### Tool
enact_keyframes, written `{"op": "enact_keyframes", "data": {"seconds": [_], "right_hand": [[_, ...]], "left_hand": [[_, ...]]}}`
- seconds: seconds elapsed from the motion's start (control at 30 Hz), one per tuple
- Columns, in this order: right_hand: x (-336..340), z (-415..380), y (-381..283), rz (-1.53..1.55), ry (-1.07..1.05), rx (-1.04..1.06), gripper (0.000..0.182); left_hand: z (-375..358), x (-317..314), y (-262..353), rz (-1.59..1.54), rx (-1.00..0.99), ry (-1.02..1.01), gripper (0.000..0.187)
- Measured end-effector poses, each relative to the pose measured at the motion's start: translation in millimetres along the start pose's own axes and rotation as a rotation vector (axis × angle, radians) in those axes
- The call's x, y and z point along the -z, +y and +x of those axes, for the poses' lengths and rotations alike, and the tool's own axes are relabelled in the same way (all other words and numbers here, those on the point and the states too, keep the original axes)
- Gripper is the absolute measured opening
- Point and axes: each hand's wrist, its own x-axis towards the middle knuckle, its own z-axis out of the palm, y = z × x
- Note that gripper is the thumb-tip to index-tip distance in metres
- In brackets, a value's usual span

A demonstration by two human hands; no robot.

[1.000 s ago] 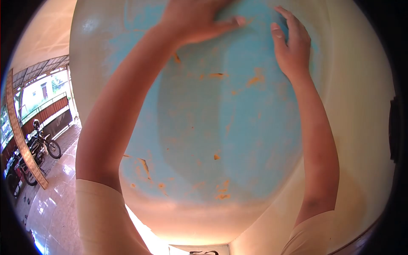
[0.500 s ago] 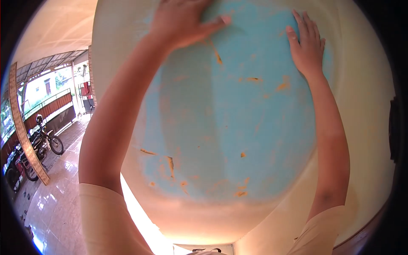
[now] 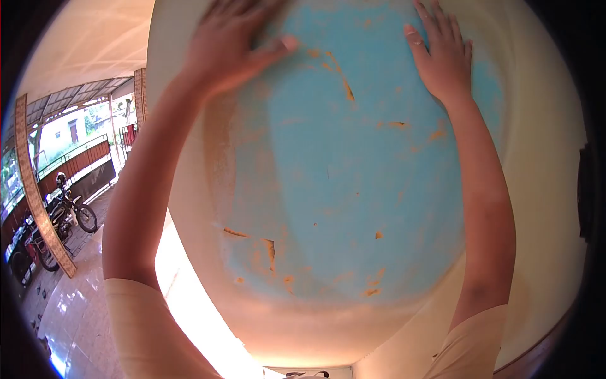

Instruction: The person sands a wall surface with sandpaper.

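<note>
Large, roughly oval light-blue patch [image 3: 379,170] on a smooth cream-coloured surface [image 3: 543,158]; position central, between two raised bare arms. Duller, darker band along the patch's left part. Orange-brown flake-like marks [image 3: 348,90] scattered across the blue: one slanting streak high between the hands, others grouped toward the lower left and bottom edge.

Left hand [image 3: 230,41]: at the patch's upper left edge, back toward the camera, spread wide, thumb stretched out toward the blue. Fingers cut by the top of the frame, slightly blurred. Palm hidden; contact with the surface impossible to tell.

Right hand [image 3: 447,66]: over the patch's upper right part, wide, fingers extended upward and slightly parted, thumb apart. Palm likewise hidden; contact uncertain.

Short cream sleeves [image 3: 142,322] at both elbows.

Far left, beyond the cream surface: slim, patterned brown post [image 3: 41,202]; dark motorcycle [image 3: 66,211] just behind; shiny pale tiled floor [image 3: 76,322] below; brown-panelled railing [image 3: 79,158] in the background.
</note>
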Motion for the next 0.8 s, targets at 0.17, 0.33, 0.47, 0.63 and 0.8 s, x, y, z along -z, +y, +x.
{"op": "enact_keyframes", "data": {"seconds": [0.17, 0.33, 0.47, 0.63, 0.8], "right_hand": [[-5, -4, -14, -0.047, 0.038, -0.014, 0.066], [2, -4, -8, -0.029, 0.04, 0.001, 0.068], [7, -9, 1, -0.023, 0.003, 0.146, 0.067], [5, -9, 6, -0.037, -0.101, 0.172, 0.066], [2, -14, 6, 0.016, -0.054, 0.154, 0.065]], "left_hand": [[4, 6, -10, -0.071, -0.323, -0.117, 0.083], [58, -5, -23, -0.04, 0.156, 0.063, 0.081], [49, -18, 41, -0.09, -0.056, 0.127, 0.08], [17, -15, 66, -0.222, -0.326, -0.028, 0.08], [21, -1, -25, -0.08, 0.049, -0.007, 0.082]]}}
